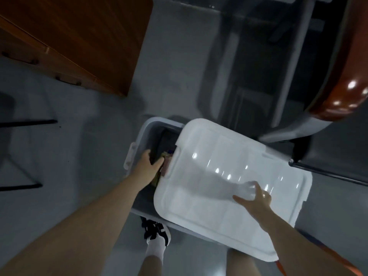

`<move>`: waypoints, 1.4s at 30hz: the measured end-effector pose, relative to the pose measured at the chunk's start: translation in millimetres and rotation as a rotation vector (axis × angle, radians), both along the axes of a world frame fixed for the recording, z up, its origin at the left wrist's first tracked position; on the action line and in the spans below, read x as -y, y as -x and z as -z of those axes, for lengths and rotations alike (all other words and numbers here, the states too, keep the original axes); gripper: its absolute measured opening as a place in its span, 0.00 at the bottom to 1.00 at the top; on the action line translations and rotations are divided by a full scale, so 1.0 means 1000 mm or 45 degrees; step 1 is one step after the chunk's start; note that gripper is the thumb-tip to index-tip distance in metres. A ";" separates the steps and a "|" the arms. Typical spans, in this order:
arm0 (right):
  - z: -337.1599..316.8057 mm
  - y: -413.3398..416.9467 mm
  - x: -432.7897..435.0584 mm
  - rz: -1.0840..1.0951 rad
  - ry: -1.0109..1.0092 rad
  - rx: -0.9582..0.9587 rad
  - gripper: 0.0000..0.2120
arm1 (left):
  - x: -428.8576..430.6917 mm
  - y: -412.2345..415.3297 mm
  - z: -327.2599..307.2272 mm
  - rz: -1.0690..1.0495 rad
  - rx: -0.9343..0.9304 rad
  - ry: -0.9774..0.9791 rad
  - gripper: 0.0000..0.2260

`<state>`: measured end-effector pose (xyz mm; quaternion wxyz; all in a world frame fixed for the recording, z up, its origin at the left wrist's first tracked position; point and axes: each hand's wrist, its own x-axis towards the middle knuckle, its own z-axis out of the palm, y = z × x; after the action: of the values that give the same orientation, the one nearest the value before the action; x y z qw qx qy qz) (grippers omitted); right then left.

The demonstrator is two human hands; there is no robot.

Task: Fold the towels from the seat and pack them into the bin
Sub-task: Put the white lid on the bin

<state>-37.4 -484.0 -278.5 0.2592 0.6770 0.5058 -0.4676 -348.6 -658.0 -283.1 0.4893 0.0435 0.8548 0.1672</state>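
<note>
Head view: looking straight down at a person's two bare arms.
Left hand [148, 166]: reaching into the open gap of a grey plastic storage bin [142, 127], with the thumb apart from the fingers. The blur is hiding whether the fingers are gripping anything.
Folded towels [166, 166]: lying inside the bin, just beyond the left fingertips, showing pink and yellowish edges.
Right hand [253, 196]: spreading its fingers wide and straight over a white translucent plastic lid [219, 156]. I cannot tell whether it is touching.
Lid: lying askew under the right hand and covering most of the bin.
Black-and-white trainer with white sock [157, 234]: standing on the grey floor [79, 136], below the left hand.
Glossy brown seat [348, 92]: curving well above the right hand.
</note>
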 end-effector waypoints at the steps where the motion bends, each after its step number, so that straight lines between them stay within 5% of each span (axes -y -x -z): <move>1: 0.007 0.002 0.005 -0.061 0.019 0.043 0.45 | 0.004 -0.011 0.008 0.004 0.078 0.049 0.34; 5: 0.019 0.020 0.022 -0.294 -0.022 0.213 0.55 | 0.006 -0.048 0.028 -0.058 0.288 0.050 0.36; 13: 0.022 0.021 0.028 -0.375 -0.102 0.253 0.50 | 0.013 -0.040 0.041 0.232 0.082 0.123 0.24; 18: 0.014 0.028 0.031 -0.547 -0.385 0.093 0.40 | 0.041 -0.014 0.032 0.472 -0.234 0.360 0.15; 22: 0.020 0.023 0.013 -0.639 -0.570 0.202 0.41 | 0.071 0.009 0.023 0.678 -0.386 0.416 0.16; 24: 0.024 0.021 0.003 -0.471 -0.583 0.321 0.45 | 0.078 0.018 0.019 0.630 -0.311 0.459 0.19; 28: 0.036 0.013 -0.014 0.295 -0.265 0.448 0.53 | 0.079 0.026 0.023 0.357 -0.102 0.422 0.25; 30: 0.040 0.008 -0.017 0.479 -0.079 0.326 0.45 | 0.075 0.026 0.028 0.274 -0.104 0.374 0.25; 34: 0.048 0.005 -0.012 0.446 -0.123 0.201 0.27 | 0.064 0.031 0.039 0.206 -0.134 0.362 0.25; 42: 0.054 -0.003 -0.019 0.443 -0.096 0.199 0.19 | 0.067 0.042 0.051 0.288 -0.169 0.369 0.18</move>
<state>-34.2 -465.2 -332.0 0.1874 0.7977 0.3768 -0.4319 -391.0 -725.0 -334.0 0.4487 0.0793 0.8900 -0.0171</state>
